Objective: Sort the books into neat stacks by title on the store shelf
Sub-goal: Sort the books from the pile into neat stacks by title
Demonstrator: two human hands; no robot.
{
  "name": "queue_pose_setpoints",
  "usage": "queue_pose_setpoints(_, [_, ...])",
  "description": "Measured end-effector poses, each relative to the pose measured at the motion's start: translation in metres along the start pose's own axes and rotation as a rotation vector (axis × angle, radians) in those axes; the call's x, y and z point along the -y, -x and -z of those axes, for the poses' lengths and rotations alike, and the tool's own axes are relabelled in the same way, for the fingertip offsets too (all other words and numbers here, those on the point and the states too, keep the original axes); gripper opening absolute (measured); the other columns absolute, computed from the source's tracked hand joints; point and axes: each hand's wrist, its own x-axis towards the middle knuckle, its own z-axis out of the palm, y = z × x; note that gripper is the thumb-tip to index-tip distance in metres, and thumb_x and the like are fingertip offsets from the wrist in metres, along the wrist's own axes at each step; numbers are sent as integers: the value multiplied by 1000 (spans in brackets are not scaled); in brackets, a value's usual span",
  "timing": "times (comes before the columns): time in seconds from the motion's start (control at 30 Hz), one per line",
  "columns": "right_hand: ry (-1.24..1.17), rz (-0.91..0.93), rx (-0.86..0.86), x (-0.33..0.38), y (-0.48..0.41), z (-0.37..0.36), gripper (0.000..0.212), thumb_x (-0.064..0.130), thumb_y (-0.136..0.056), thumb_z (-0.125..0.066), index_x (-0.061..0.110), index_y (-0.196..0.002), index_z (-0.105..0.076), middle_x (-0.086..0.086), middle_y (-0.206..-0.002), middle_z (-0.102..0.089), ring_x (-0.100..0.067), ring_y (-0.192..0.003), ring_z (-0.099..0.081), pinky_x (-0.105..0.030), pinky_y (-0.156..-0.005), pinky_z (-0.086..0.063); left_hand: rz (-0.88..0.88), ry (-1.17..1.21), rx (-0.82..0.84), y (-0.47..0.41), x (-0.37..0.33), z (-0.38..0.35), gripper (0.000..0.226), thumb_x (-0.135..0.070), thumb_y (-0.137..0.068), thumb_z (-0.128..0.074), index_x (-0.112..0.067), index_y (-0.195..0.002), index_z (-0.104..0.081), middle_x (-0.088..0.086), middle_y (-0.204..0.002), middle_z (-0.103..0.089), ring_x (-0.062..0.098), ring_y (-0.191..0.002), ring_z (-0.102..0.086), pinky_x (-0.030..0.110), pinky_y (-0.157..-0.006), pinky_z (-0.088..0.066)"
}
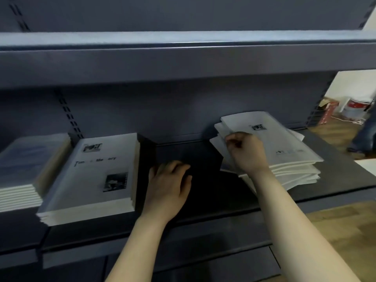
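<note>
A dark metal store shelf holds two stacks squared off at the frame's left: blue-covered books, then white books. At centre the left grip rests released on a black stack, seemingly books. At right the right grip pinches copies in a splayed white pile, apparently still unsorted.

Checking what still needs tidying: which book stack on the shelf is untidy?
The rightmost white stack, whose top copies the right hand grips. Its books lie fanned and skewed, while the other stacks have flush edges.
</note>
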Motion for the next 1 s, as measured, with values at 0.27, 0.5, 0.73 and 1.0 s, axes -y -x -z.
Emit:
queue_pose_setpoints(0.27, [135, -182, -208, -77, -24, 73, 27, 10, -82, -61, 13, -106, -75, -13, -109, -72, -35, -108, -61, -33, -86, -45, 13, 8, -17, -16, -48, -31, 35, -36, -96, -43, -27, -128, -54, -7, -128, -52, 19, -115, -48, 38, -101, -27])
queue_pose_setpoints(0.5, [259, -315, -123, -109, -32, 106, 36, 41, -73, -65, 6, -64, -68, -20, -75, -61, -42, -86, -58, -35, -64, -41, 12, -4, -8, -25, -73, -44, 35, -36, -97, -41, -28, -130, -52, -8, -130, -50, 17, -116, -46, 33, -98, -23])
queue_pose_setpoints(0.73, [257, -383, -46, -114, -37, 115, 66, 63, -72, -70, 5, -46, -50, -15, -56, -54, -32, -68, -60, -32, -59, -39, -3, -8, -21, -31, -83, -44, 34, -35, -96, -43, -27, -128, -53, -8, -127, -51, 16, -114, -47, 30, -96, -21])
queue_pose_setpoints(1.0, [169, -349, -41, -106, -41, 126, 47, 46, -72, -77, 13, -47, -55, -8, -52, -57, -22, -54, -57, -29, -51, -43, 3, -18, -10, -31, -81, -40, 37, -37, -97, -39, -28, -132, -49, -10, -130, -47, 15, -118, -44, 30, -100, -18])
